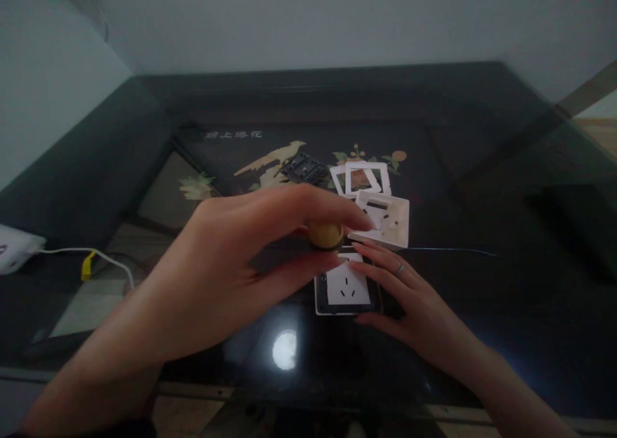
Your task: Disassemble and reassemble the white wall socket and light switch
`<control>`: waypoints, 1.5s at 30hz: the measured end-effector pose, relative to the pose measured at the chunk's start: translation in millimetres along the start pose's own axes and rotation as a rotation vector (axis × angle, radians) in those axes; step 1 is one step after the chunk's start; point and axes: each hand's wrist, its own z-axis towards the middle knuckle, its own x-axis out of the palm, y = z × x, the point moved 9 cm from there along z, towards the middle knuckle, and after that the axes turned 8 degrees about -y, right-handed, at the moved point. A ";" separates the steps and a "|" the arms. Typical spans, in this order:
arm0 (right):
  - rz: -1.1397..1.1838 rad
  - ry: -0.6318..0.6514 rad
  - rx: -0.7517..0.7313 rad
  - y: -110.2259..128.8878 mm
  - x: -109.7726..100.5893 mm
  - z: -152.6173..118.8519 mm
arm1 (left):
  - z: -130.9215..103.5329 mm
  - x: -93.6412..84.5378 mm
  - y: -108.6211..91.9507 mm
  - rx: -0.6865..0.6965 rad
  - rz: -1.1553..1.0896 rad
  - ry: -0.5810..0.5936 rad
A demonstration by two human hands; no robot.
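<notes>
Reflecting surface: glossy black tabletop (482,296) w/ bird + flower art; pale wall (313,26) behind.
Box: shallow white plastic shell (401,226), hollow side showing, nr thin white square frames (385,175).
Socket: white slotted socket plate (355,291) in blk base on tabletop.
L hand (241,251): arched, grasping round yellow piece (325,235) btwn thumb + fingers.
R hand (409,296): fingers half-spread at plate's R side, unclenched.

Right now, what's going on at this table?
A person's left hand holds a rounded yellowish object near a white-faced socket, while the right hand has its fingers at the socket's right side. Just beyond lie two overlapping white frames, a white shell and a dark part.
</notes>
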 end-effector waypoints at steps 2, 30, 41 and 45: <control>-0.006 -0.006 -0.002 0.0 -0.2 -0.3 | 0.1 1.6 -2.1 0.014 0.039 0.065; -0.031 0.015 -0.024 3.1 0.7 0.0 | 0.3 -0.5 3.1 -0.073 -0.138 -0.086; -0.036 0.021 -0.043 2.8 3.6 0.0 | -1.7 -4.2 -3.6 0.008 0.053 -0.172; -0.051 0.024 -0.044 3.8 2.5 -0.2 | -0.8 3.0 1.6 -0.063 -0.095 -0.056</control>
